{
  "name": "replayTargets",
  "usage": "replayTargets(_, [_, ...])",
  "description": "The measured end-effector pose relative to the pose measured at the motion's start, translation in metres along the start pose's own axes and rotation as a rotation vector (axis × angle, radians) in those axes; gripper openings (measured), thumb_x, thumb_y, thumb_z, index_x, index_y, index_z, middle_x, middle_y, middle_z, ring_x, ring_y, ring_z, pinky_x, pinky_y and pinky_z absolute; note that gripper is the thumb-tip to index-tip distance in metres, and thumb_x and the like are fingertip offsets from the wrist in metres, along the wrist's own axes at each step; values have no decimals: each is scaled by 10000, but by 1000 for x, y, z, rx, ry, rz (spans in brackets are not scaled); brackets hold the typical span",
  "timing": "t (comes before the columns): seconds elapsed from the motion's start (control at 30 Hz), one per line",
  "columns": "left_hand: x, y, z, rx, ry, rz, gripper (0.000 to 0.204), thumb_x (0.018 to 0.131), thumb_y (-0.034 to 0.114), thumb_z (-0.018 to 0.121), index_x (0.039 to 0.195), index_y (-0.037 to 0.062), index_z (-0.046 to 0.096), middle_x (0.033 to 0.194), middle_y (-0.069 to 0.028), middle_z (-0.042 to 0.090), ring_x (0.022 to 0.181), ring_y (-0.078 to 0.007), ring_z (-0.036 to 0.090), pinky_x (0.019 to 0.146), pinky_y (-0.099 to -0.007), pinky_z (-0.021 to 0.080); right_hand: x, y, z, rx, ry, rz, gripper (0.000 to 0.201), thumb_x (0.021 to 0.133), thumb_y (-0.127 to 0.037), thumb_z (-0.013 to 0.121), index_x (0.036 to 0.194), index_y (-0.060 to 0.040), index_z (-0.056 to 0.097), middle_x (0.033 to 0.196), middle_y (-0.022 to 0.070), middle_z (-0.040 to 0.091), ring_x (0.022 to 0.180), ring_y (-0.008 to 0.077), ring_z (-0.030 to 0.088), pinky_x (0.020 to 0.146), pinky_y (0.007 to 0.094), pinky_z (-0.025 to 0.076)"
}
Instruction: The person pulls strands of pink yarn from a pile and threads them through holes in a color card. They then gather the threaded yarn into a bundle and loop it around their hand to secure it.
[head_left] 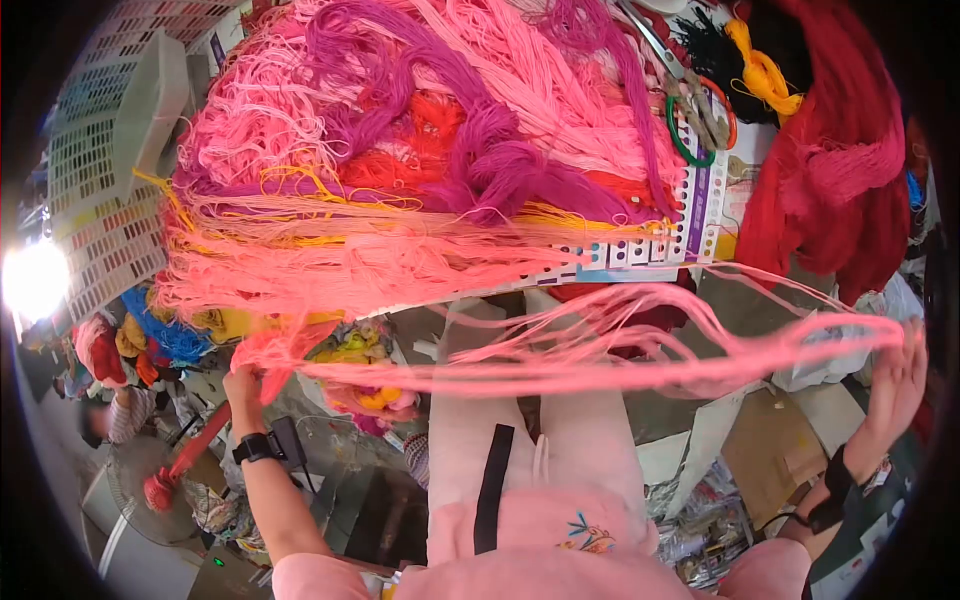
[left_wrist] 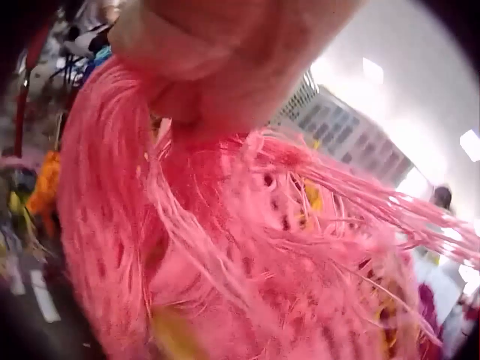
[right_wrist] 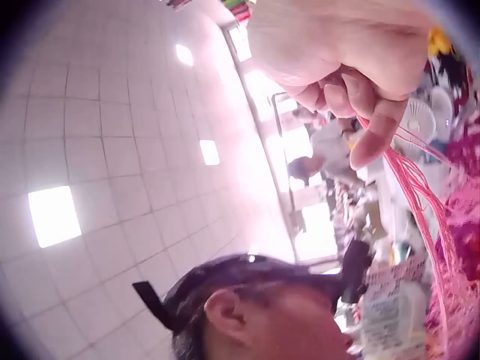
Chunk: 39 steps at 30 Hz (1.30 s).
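Note:
Pink yarn strands [head_left: 600, 375] stretch across the person's lap between the two hands. At the left, the left hand [head_left: 243, 385] grips a coral-pink bundle; in the left wrist view that hand [left_wrist: 217, 67] is closed over thick pink yarn [left_wrist: 105, 202]. Far to the right, the right hand [head_left: 898, 385] holds the looped end of the strands. Its fingers curl round them in the right wrist view, where the hand [right_wrist: 345, 60] pinches thin pink strands [right_wrist: 420, 195]. Layers of pink yarn [head_left: 350, 270] lie on the table edge above the lap.
Purple yarn [head_left: 490, 150] lies over the pink heap. Scissors [head_left: 655, 40] rest beside a white holed card [head_left: 705, 200]. Dark red yarn [head_left: 800, 200] hangs at the right, a yellow skein [head_left: 760, 75] behind. A plastic basket [head_left: 90, 150] stands left; a fan [head_left: 150, 490] is lower left.

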<state>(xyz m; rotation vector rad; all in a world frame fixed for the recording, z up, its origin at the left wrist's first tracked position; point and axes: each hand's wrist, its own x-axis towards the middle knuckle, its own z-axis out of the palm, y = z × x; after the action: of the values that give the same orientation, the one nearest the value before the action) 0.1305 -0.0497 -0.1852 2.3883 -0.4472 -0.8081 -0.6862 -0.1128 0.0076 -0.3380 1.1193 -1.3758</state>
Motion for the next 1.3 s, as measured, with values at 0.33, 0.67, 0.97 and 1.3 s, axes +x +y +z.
replayTargets(0.33, [54, -4, -116, -467, -27, -405, 214, 800, 281, 451, 853, 95, 543, 474, 48, 386, 384, -76, 366, 380, -240, 381, 68, -168, -159, -95, 407, -485, 152, 815, -15, 388, 671, -24, 339, 635, 21, 306, 601, 135, 377, 860, 322, 378])
replayTargets(0.67, [-175, 113, 217, -404, -1200, -575, 221, 801, 104, 454, 953, -46, 509, 709, -54, 544, 357, 1, 252, 319, -129, 189, 93, 215, 78, -680, 45, -111, 91, 708, -50, 568, 777, 3, 594, 721, 19, 561, 649, 89, 499, 608, 215, 394])
replayTargets(0.97, [-273, 114, 364, 127, -1269, -87, 175, 825, 145, 443, 789, -11, 514, 534, -29, 495, 363, -57, 351, 342, -191, 239, 79, 330, 67, -1247, -19, -591, 143, 582, 21, 567, 704, -47, 537, 714, 69, 507, 700, 235, 486, 623, 329, 372])
replayTargets(1.3, [-268, 121, 360, 18, -1265, -123, 131, 811, 91, 430, 846, -3, 515, 521, 10, 423, 430, -52, 346, 406, -180, 265, 61, 323, 64, -1458, -251, -557, 438, 562, -31, 532, 997, -28, 482, 936, 113, 456, 757, 274, 444, 650, 357, 353])
